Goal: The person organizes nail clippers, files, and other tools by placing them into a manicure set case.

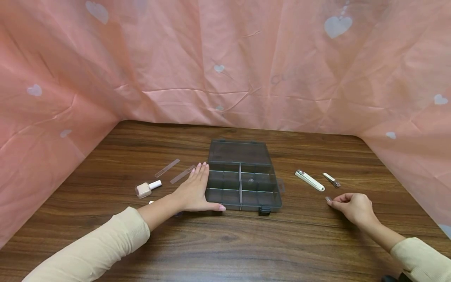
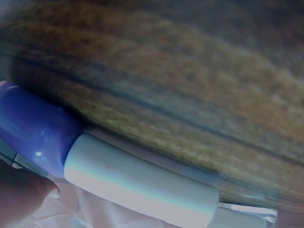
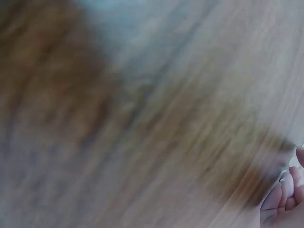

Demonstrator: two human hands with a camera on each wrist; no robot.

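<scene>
A dark translucent compartment box (image 1: 241,203) stands with its lid (image 1: 239,152) folded back. My left hand (image 1: 197,192) rests at the box's left side, fingers straight and thumb stretched along the front edge. To the right, my right hand (image 1: 356,207) pinches a small, shiny, clear-looking piece (image 1: 328,199) between thumb and fingertips, low over the table; its kind is too small to tell. Just beyond that hand lie a large white nail clipper (image 1: 310,180) and a smaller nail clipper (image 1: 332,179).
Left of the box lie two clear flat strips (image 1: 167,168) and a beige nail polish bottle (image 1: 143,190) with a white cap. Under my left forearm, mostly hidden in the head view, is a purple bottle (image 2: 38,128) with a white cap (image 2: 140,180). Pink cloth (image 1: 239,98) surrounds the wooden table.
</scene>
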